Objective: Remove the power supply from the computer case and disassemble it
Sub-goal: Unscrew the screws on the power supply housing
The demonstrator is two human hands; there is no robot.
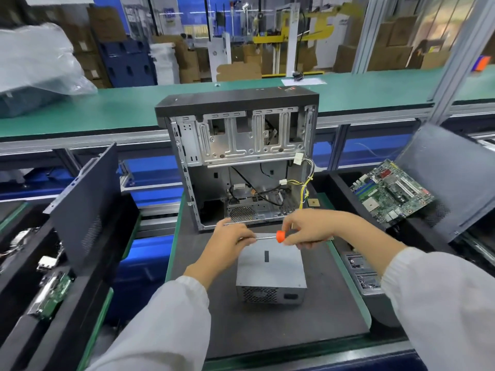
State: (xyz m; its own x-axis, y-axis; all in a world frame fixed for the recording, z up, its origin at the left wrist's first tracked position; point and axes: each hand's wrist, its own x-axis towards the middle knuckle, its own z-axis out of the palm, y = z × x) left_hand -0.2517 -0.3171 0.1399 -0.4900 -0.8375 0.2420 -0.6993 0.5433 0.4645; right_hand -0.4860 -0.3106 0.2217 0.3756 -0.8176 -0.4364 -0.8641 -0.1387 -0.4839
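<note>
The grey metal power supply (pixel 271 271) lies on the dark mat, out of the computer case (pixel 241 156), with its vented face toward me. The open case stands upright just behind it, loose yellow and black wires hanging at its right side. A screwdriver (pixel 270 237) with an orange collar is held level above the far edge of the power supply. My right hand (pixel 310 230) grips its handle. My left hand (pixel 230 241) pinches the metal shaft near the tip.
A dark side panel (pixel 88 207) leans at the left over a bin of circuit boards. A green motherboard (pixel 391 194) lies in the bin at the right, beside another leaning panel (pixel 452 183). Drive units (pixel 361 274) sit right of the mat.
</note>
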